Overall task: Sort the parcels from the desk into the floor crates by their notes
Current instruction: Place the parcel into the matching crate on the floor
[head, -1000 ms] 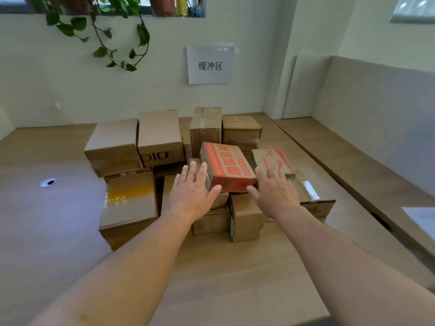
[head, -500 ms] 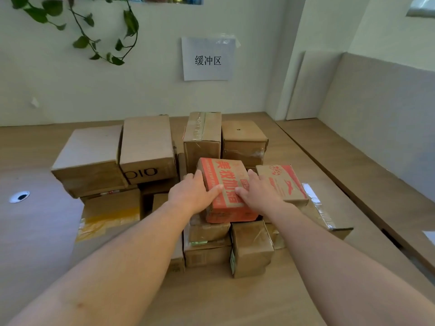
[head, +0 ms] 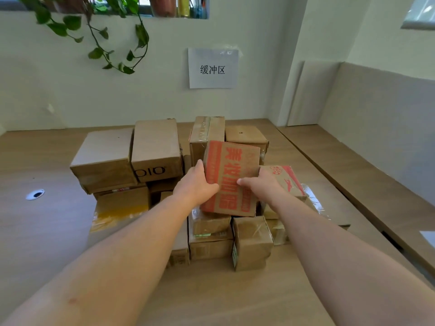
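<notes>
Head view consulted: how much of the sorting can be called done?

— Very little, it is judged. A heap of cardboard parcels [head: 106,161] is spread over the desk [head: 211,297]. No floor crate is shown, so what has already been filed cannot be counted.

— Is anything in hand?

— One red-printed parcel [head: 231,177] is held by both hands. Its left edge is gripped by the left hand [head: 197,187], with the thumb laid across the printed face and the fingers curled behind, out of sight. Its right edge is gripped likewise by the right hand [head: 263,187].

— Where is that parcel placed?

— It is at the middle front of the heap, tipped up with its printed face toward the camera. It is above the small taped boxes [head: 251,241] and just beside a second red-marked box [head: 286,178]. Whether its lower edge is clear of the boxes beneath cannot be told.

— Can its note be read?

— No note can be made out on the face shown; only large red characters are seen. The note would have to be found, the matching crate chosen, and the parcel carried down to it.

— And what is left?

— Nearly everything, by this showing. The same is to be done for each box in the heap, the OIO-marked box [head: 156,149] included.
</notes>
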Tool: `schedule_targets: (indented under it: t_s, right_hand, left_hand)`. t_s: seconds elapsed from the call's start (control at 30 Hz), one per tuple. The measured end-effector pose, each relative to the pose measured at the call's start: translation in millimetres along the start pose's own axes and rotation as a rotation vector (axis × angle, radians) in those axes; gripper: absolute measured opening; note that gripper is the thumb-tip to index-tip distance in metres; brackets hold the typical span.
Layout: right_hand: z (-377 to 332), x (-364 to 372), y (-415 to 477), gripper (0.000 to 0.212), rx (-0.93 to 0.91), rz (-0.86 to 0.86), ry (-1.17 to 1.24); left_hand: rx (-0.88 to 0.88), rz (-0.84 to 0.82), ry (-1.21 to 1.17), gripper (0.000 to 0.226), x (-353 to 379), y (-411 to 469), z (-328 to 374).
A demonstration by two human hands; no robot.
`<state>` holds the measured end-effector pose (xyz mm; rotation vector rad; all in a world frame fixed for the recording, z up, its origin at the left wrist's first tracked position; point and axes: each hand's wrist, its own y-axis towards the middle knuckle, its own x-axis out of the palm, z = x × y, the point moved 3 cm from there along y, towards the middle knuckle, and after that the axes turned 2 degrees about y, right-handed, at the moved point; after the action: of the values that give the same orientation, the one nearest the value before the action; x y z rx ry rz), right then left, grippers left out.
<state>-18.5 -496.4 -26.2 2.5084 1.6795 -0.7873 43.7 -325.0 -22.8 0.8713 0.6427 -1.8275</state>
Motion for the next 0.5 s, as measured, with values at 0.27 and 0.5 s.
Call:
schedule_targets:
  t_s: [0.27, 0.5]
  right_hand:
    - [-7, -12, -79, 0.045, -0.07, -0.025, 0.146]
    - [-11, -3, -140, 0.079, -0.026, -0.05, 0.091]
  left_hand:
    - [-0.057, 0.049, -0.302, 0.057, -16, -71, 12]
    - [-0.223, 0.052, -0.434, 0.114, -29, -134, 3]
